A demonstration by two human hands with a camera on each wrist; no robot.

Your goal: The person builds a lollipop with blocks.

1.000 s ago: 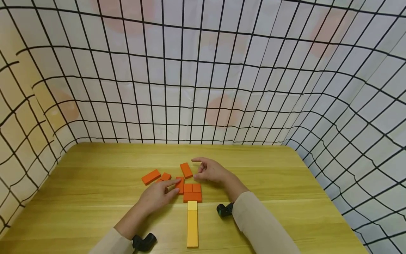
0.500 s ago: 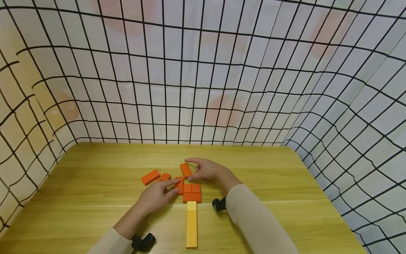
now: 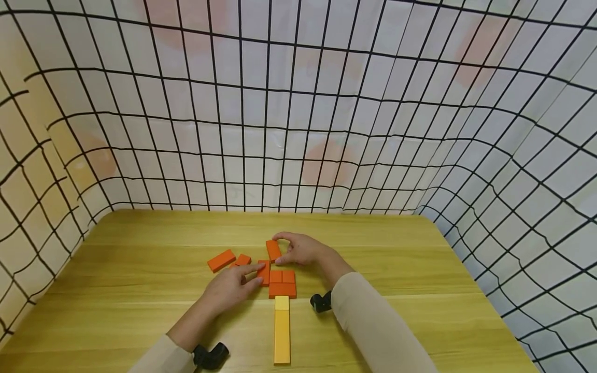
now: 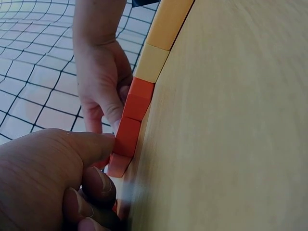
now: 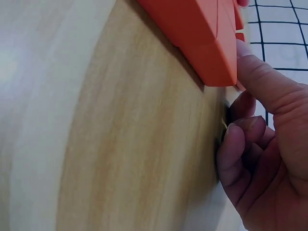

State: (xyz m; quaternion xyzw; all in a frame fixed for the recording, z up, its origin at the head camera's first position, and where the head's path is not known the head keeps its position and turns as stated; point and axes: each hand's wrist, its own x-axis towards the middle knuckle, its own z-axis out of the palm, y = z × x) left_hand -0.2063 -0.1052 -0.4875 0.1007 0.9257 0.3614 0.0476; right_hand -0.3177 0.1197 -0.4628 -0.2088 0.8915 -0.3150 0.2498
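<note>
In the head view, my left hand (image 3: 230,287) holds an upright-lying orange block (image 3: 265,275) between thumb and index finger, against the left side of a cluster of orange blocks (image 3: 282,290). Just beyond, my right hand (image 3: 305,249) pinches another orange block (image 3: 273,250) lengthwise, index finger at its far end and thumb at its near end. Below the cluster, a pale yellow block (image 3: 282,303) and a long yellow block (image 3: 282,336) line up in a column. The left wrist view shows my thumb (image 4: 98,147) touching orange; which block it is I cannot tell.
Left of the cluster lie a loose orange block (image 3: 221,260) and a smaller orange block (image 3: 243,259), with another partly hidden by the left hand. A black wire grid (image 3: 280,155) encloses the wooden table (image 3: 396,259) at the back and sides.
My right hand has moved left to the far orange block and closed thumb and index finger on its ends. That block has turned slightly straighter. The left hand stays put.
</note>
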